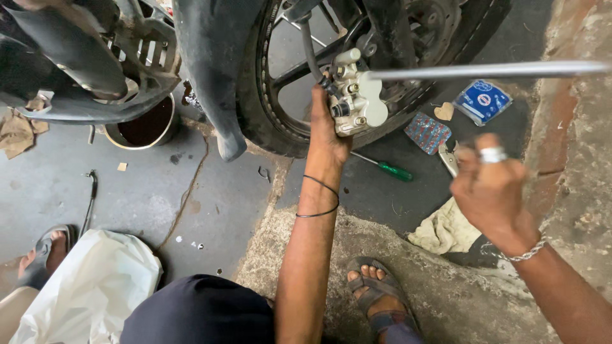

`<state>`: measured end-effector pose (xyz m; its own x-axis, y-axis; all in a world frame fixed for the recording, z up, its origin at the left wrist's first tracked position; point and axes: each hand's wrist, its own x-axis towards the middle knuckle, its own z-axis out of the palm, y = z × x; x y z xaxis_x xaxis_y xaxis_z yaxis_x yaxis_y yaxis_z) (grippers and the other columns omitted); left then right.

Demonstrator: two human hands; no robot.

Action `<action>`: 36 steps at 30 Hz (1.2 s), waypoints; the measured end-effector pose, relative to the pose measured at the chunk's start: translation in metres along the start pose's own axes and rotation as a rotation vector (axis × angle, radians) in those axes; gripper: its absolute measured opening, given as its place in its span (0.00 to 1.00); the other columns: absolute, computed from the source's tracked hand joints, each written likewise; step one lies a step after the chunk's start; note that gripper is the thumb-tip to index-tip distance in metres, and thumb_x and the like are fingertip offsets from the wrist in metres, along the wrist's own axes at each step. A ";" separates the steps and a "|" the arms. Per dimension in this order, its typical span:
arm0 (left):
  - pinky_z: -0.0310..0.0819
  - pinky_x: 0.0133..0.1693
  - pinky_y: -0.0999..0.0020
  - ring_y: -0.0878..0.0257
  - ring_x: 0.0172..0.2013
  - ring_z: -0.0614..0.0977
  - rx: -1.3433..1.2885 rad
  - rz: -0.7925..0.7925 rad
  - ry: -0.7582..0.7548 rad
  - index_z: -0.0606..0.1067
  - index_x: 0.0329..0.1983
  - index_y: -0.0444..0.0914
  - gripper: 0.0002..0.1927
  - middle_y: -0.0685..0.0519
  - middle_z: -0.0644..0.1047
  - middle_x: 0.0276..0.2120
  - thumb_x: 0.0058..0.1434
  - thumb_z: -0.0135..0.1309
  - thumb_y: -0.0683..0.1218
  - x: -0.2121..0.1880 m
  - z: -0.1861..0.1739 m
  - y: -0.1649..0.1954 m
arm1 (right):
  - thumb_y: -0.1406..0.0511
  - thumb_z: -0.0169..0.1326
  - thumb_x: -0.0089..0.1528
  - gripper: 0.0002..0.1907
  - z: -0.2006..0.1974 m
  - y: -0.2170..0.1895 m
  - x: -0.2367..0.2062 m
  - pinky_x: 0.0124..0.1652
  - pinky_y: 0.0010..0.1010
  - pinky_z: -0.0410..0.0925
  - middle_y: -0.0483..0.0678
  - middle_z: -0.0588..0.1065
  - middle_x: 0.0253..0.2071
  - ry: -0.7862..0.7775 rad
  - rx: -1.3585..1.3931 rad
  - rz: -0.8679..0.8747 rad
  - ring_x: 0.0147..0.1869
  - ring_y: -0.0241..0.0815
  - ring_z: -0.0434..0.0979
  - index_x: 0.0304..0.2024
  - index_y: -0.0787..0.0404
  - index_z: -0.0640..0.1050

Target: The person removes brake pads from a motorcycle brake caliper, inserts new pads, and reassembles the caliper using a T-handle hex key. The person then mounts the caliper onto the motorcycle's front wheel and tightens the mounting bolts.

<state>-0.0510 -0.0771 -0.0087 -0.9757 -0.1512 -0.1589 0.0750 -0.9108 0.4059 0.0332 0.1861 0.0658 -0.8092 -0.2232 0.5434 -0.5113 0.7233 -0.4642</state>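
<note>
My left hand (327, 130) grips a white brake caliper (357, 95) held up in front of a motorcycle's front wheel (280, 89). A black hose runs from the caliper up toward the fork. My right hand (491, 188), blurred, wears a ring and a chain bracelet and is raised at the right. A long silver rod (491, 70) reaches from the right edge to the caliper; whether my right hand holds it I cannot tell. A black band circles my left wrist.
On the floor lie a green-handled screwdriver (389, 169), pliers (448, 159), a blue packet (482, 100), a red patterned packet (427, 132) and a rag (446, 230). A pan of dark oil (145, 127) sits under the engine. A white plastic bag (95, 286) lies near my left foot.
</note>
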 end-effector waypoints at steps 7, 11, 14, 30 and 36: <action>0.79 0.47 0.61 0.60 0.42 0.83 0.021 -0.031 0.011 0.74 0.58 0.38 0.26 0.52 0.80 0.44 0.72 0.47 0.62 0.002 -0.002 0.002 | 0.70 0.48 0.77 0.15 0.000 0.008 -0.006 0.26 0.30 0.65 0.46 0.70 0.24 0.039 -0.050 -0.007 0.25 0.37 0.73 0.34 0.66 0.66; 0.79 0.44 0.61 0.60 0.40 0.83 0.040 0.019 -0.048 0.74 0.57 0.38 0.26 0.52 0.81 0.43 0.70 0.46 0.63 -0.001 0.000 0.002 | 0.70 0.54 0.75 0.08 0.001 0.009 -0.009 0.24 0.33 0.64 0.51 0.68 0.19 -0.130 -0.159 -0.018 0.21 0.42 0.72 0.41 0.66 0.72; 0.80 0.45 0.60 0.59 0.41 0.84 0.049 0.005 -0.012 0.74 0.56 0.37 0.26 0.51 0.81 0.43 0.70 0.46 0.62 -0.001 0.001 0.005 | 0.71 0.48 0.80 0.14 0.002 0.008 -0.010 0.26 0.31 0.62 0.51 0.68 0.23 0.015 0.180 0.192 0.23 0.45 0.68 0.37 0.66 0.67; 0.81 0.43 0.59 0.58 0.39 0.84 0.034 0.001 -0.037 0.75 0.55 0.37 0.25 0.50 0.81 0.42 0.72 0.46 0.62 -0.001 -0.001 0.004 | 0.70 0.52 0.74 0.08 -0.006 -0.031 0.009 0.25 0.40 0.64 0.55 0.67 0.20 -0.072 -0.077 0.021 0.23 0.54 0.73 0.39 0.65 0.70; 0.81 0.43 0.59 0.59 0.39 0.84 0.027 -0.035 -0.012 0.75 0.55 0.38 0.26 0.51 0.81 0.42 0.71 0.45 0.63 0.003 -0.002 0.002 | 0.71 0.53 0.72 0.06 -0.005 -0.027 0.007 0.26 0.42 0.65 0.56 0.69 0.22 -0.146 -0.123 -0.073 0.24 0.56 0.75 0.41 0.66 0.71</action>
<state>-0.0531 -0.0803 -0.0102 -0.9800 -0.1144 -0.1626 0.0352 -0.9047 0.4246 0.0429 0.1685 0.0861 -0.8091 -0.3641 0.4613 -0.5383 0.7741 -0.3332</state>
